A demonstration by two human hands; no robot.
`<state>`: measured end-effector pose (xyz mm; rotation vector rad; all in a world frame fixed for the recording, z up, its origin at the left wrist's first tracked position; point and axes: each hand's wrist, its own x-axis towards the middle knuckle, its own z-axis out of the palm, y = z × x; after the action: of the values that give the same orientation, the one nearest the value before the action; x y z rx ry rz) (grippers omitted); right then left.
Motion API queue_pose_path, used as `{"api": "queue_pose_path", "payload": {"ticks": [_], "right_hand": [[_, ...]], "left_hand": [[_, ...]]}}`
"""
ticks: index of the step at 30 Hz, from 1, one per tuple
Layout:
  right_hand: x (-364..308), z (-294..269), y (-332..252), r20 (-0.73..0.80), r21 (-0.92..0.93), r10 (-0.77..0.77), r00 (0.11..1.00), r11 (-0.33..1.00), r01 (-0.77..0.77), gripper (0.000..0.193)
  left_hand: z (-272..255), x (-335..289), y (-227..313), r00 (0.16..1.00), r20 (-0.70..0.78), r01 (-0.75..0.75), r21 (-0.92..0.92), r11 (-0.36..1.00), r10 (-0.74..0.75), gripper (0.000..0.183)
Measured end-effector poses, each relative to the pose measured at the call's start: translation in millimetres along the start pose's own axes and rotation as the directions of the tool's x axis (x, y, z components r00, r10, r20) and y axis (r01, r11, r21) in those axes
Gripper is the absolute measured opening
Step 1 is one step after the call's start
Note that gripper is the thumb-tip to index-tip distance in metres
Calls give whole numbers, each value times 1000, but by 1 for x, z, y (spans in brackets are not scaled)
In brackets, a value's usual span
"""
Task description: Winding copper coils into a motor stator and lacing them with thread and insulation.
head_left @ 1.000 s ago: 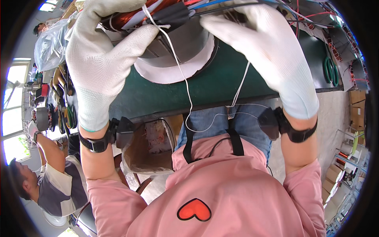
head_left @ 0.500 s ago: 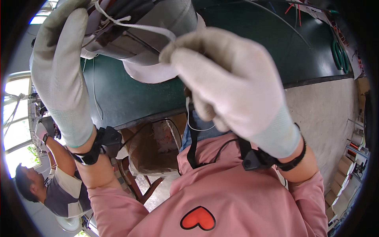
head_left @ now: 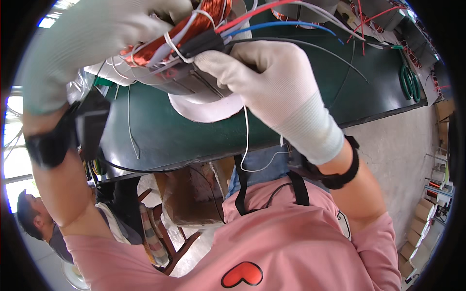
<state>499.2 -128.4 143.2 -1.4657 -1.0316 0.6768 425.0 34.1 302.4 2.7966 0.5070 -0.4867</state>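
A motor stator with a grey metal body lies on the green table, its copper windings bound by loops of white lacing cord. My right hand, in a white glove, is closed at the winding's edge, thumb and forefinger pinched on the cord beside a black sleeve. Cord hangs below this hand toward my lap. Over the top left of the windings reaches my gloved left hand; its fingertips are hidden behind the coil. Red wires and blue wires run from the sleeve to the right.
Green-handled scissors lie at the right of the green table. More wound stators stand at the back right. Below the table edge is an open carton. Another person is at the lower left, near a wooden chair.
My left hand has swung from upright at the left over the top of the windings. The stator has turned, bringing copper and coloured wires into view. My right hand has come up against the winding.
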Motion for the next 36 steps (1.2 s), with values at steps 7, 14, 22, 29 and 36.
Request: {"api": "queue_pose_path", "payload": {"ticks": [7, 14, 22, 29, 36], "right_hand": [[-35, -22, -6, 255, 964, -249, 934, 142, -225, 53], [-59, -53, 10, -67, -439, -514, 855, 784, 438, 27], [-53, -64, -35, 85, 728, -235, 968, 678, 100, 24], [-7, -34, -41, -84, 796, -205, 975, 575, 189, 30], [61, -6, -61, -173, 351, -440, 881, 809, 472, 21]], "left_hand": [[-1, -55, -8, 614, -269, -420, 684, 596, 742, 14], [66, -25, 22, 657, -437, -364, 530, 766, 615, 25], [46, -25, 9, 782, -477, -479, -50, 876, 400, 11], [31, -17, -24, 913, -320, -399, -575, 714, 252, 31], [13, 7, -40, 831, -37, -304, 806, 508, 556, 20]]}}
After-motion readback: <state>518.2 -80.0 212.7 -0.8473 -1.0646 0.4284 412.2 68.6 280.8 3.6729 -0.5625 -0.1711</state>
